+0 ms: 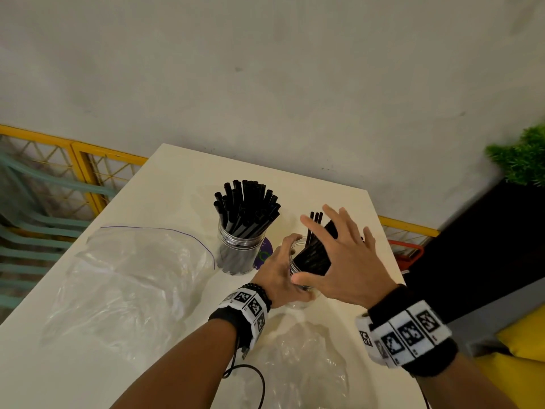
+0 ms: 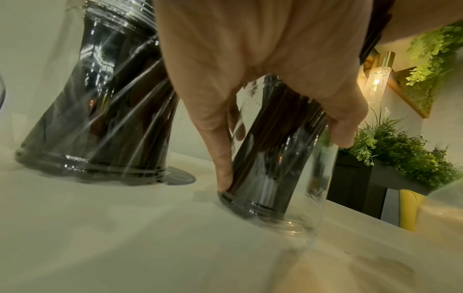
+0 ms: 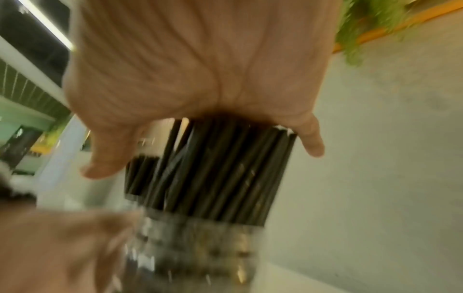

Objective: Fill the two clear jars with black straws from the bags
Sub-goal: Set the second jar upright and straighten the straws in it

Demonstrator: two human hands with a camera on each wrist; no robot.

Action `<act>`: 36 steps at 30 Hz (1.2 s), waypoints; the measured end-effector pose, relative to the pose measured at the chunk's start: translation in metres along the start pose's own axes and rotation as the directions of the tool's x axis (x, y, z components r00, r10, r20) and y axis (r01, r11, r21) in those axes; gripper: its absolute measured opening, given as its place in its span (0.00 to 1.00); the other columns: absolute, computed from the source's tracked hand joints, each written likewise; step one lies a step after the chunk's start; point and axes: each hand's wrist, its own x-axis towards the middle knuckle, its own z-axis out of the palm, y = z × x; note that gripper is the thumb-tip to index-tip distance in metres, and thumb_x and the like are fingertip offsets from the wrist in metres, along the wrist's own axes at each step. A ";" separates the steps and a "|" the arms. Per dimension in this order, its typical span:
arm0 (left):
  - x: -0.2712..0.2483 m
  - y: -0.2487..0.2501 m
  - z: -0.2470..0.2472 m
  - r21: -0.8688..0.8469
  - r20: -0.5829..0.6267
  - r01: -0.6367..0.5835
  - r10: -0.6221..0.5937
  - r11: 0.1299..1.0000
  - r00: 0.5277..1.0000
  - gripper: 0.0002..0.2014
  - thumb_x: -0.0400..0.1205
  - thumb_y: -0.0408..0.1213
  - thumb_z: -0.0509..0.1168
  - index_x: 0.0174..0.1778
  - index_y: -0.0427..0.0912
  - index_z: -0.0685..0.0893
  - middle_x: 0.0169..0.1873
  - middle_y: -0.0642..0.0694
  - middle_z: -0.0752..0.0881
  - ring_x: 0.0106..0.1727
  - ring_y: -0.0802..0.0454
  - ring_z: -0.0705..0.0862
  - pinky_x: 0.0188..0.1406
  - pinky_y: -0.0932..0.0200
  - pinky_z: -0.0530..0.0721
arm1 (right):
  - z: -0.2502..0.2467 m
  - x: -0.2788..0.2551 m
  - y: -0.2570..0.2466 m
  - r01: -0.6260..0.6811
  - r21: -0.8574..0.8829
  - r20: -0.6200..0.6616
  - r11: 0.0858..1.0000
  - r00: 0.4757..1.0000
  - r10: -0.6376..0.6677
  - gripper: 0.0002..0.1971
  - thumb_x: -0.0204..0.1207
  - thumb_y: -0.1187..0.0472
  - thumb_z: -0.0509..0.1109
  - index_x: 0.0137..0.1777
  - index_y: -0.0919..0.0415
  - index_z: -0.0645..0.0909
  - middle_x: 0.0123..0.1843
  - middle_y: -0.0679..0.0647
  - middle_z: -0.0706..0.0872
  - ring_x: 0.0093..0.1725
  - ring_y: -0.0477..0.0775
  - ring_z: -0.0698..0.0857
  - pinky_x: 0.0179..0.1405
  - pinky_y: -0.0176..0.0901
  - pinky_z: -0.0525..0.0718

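Note:
Two clear jars stand on the white table (image 1: 165, 184). The far jar (image 1: 240, 246) (image 2: 100, 123) is packed with upright black straws (image 1: 247, 205). My left hand (image 1: 280, 273) (image 2: 263, 79) grips the near jar (image 1: 298, 302) (image 2: 283, 178), which tilts and holds a leaning bundle of black straws (image 1: 314, 252) (image 3: 218, 172). My right hand (image 1: 345, 255) (image 3: 195, 79) is spread flat with straight fingers over the tops of that bundle. The near jar's rim is mostly hidden behind both hands.
A large clear zip bag (image 1: 126, 278) lies crumpled at the left, another clear bag (image 1: 306, 367) near the front edge. A purple coaster (image 1: 264, 253) lies beside the far jar. A dark planter with green plants (image 1: 519, 160) stands right of the table; a yellow railing (image 1: 82, 154) runs behind.

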 end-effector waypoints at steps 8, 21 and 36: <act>-0.003 0.004 -0.001 0.026 -0.004 -0.035 0.035 0.999 0.999 0.56 0.59 0.51 0.82 0.80 0.54 0.56 0.71 0.47 0.78 0.70 0.49 0.80 0.69 0.43 0.83 | 0.011 0.047 0.007 -0.061 0.152 -0.170 0.986 0.982 0.087 0.20 0.77 0.35 0.61 0.61 0.46 0.75 0.56 0.49 0.77 0.56 0.57 0.79 0.47 0.54 0.83; -0.005 0.005 -0.003 0.027 0.015 -0.043 0.043 0.999 0.999 0.54 0.59 0.48 0.83 0.76 0.60 0.57 0.68 0.49 0.79 0.67 0.48 0.82 0.65 0.41 0.85 | 0.005 0.054 0.020 -0.189 0.126 0.020 0.974 0.982 0.188 0.22 0.78 0.33 0.57 0.54 0.51 0.73 0.49 0.51 0.76 0.49 0.59 0.80 0.49 0.56 0.83; -0.004 0.006 -0.004 -0.004 0.013 -0.049 0.049 0.999 0.999 0.54 0.60 0.43 0.83 0.78 0.55 0.59 0.69 0.50 0.79 0.67 0.51 0.82 0.66 0.45 0.85 | 0.012 0.032 0.001 -0.173 0.126 -0.165 0.977 0.967 0.192 0.26 0.74 0.31 0.62 0.66 0.44 0.72 0.64 0.51 0.75 0.60 0.62 0.80 0.50 0.57 0.86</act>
